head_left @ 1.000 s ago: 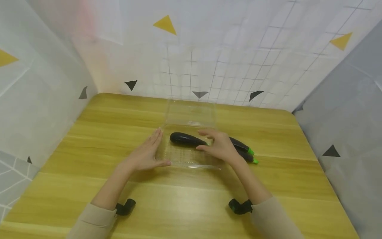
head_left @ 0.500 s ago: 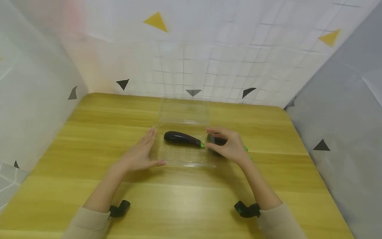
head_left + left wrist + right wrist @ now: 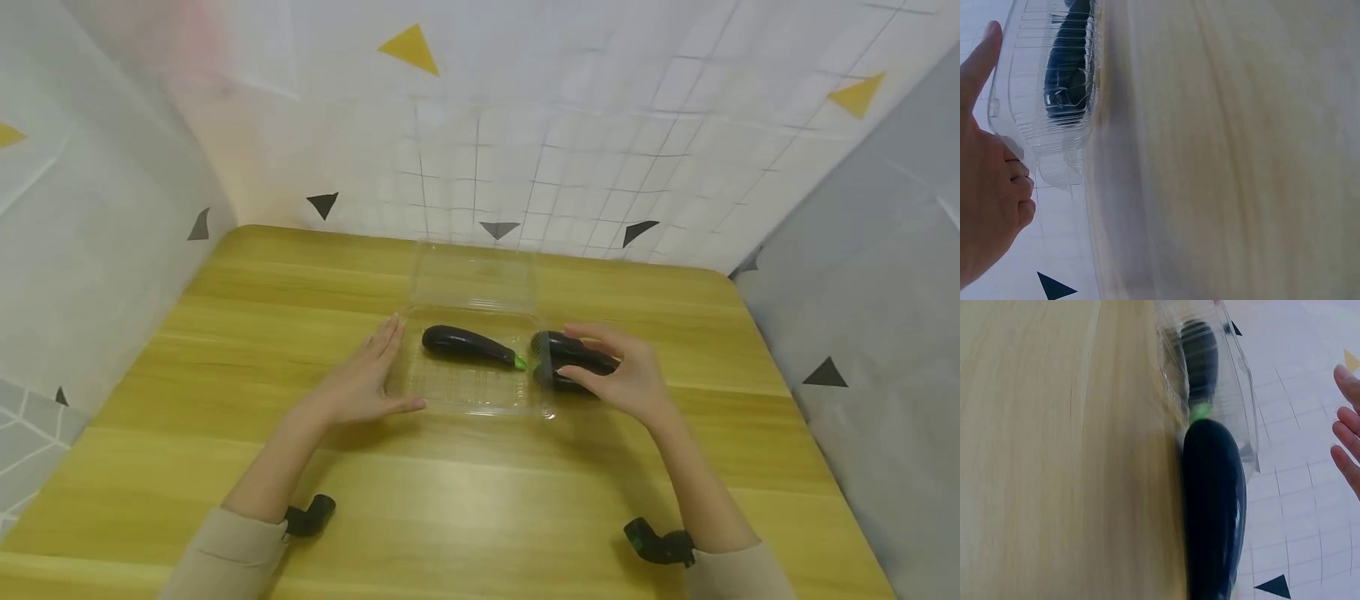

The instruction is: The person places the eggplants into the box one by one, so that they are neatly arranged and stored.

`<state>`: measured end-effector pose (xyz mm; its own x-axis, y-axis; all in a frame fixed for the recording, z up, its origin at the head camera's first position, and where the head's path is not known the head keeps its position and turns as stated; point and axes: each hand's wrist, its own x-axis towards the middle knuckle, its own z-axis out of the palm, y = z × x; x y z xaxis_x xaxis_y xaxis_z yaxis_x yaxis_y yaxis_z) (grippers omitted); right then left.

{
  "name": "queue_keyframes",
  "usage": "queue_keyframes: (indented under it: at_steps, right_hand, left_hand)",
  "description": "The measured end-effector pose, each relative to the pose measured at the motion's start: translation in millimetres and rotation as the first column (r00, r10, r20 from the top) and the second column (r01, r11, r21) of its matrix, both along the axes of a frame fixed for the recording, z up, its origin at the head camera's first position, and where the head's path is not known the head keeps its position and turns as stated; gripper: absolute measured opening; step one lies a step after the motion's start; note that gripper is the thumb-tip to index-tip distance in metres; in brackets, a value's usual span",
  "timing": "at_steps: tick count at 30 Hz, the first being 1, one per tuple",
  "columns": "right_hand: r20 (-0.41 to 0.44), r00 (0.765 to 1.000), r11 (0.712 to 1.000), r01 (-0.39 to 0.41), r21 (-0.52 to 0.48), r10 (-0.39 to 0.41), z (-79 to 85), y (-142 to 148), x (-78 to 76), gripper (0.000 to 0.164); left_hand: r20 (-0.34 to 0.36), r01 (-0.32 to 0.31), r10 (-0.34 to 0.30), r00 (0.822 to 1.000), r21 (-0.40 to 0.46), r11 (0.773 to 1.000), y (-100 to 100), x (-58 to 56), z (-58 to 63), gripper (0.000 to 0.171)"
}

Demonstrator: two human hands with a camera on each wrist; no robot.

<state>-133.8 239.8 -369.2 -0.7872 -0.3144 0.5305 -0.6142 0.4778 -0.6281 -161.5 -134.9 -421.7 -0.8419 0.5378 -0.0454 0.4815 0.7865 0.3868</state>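
Observation:
A clear plastic clamshell box lies on the table with its lid folded back. One dark eggplant with a green stem end lies inside it. Against the box's left side rests my left hand, fingers straight and thumb along the front edge; the left wrist view shows the hand beside the box wall. Two more eggplants lie side by side just right of the box. Over them hovers my right hand, thumb and fingers apart, covering their stem ends. In the right wrist view its fingers are clear of the nearer eggplant.
The transparent lid extends toward the back edge of the wooden table. White sheets with triangles and grid lines stand behind and at both sides. A black camera mount sits at each wrist.
My right hand has moved right, from over the boxed eggplant's stem end to above the two eggplants beside the box. My left hand stays at the box; the head view shifted slightly.

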Motion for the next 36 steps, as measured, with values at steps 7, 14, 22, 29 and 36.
queue_keyframes:
  at_steps: [7,14,22,29,36]
  right_hand:
    - [-0.116,0.993,0.993,0.026,0.112,-0.013,-14.3,25,-4.4,0.061]
    - [-0.119,0.993,0.989,0.043,0.141,-0.027,-20.8,41,-0.2,0.061]
    - [-0.121,0.991,0.987,0.074,0.141,-0.058,-22.5,51,4.1,0.058]
    - [-0.126,0.99,0.986,0.081,0.144,-0.063,-26.2,59,6.3,0.058]
    - [-0.109,0.991,0.982,0.09,0.166,-0.072,-32.6,62,5.8,0.057]
  left_hand:
    - [-0.005,0.014,-0.014,1.0,-0.005,1.0,0,0.3,2.7,0.116]
    - [-0.001,0.016,-0.016,1.0,-0.006,1.0,-1,0.9,4.2,0.118]
    - [0.001,0.014,-0.014,1.0,0.0,1.0,1,-0.2,2.9,0.12]
    - [0.006,0.008,-0.009,1.0,0.016,1.0,2,0.3,1.8,0.119]
    - [0.02,-0.007,0.006,1.0,0.05,0.999,0,2.4,1.7,0.117]
